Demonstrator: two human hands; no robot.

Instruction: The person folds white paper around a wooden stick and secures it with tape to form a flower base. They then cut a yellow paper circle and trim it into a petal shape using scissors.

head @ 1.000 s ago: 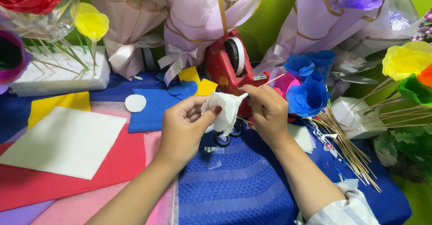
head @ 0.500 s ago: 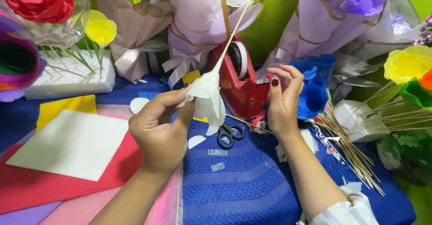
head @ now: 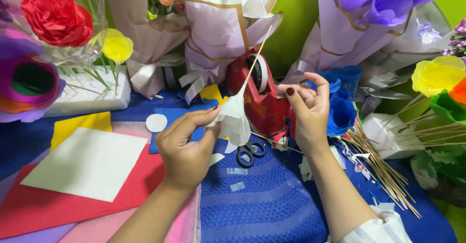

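Left hand (head: 187,148) pinched on white folded paper flower (head: 234,119) with thin wooden stick (head: 255,61) slanting upward, above blue knitted bench cover (head: 262,214). Right hand (head: 308,112) apart, fingers loosely curled, empty, beside red tape dispenser (head: 259,95). Black-handled scissors (head: 250,151) below flower.

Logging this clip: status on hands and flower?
Left hand pinching white paper flower on stick. Right hand at red tape dispenser. Scissors below.

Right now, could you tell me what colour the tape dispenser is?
The tape dispenser is red, seen best in the head view.
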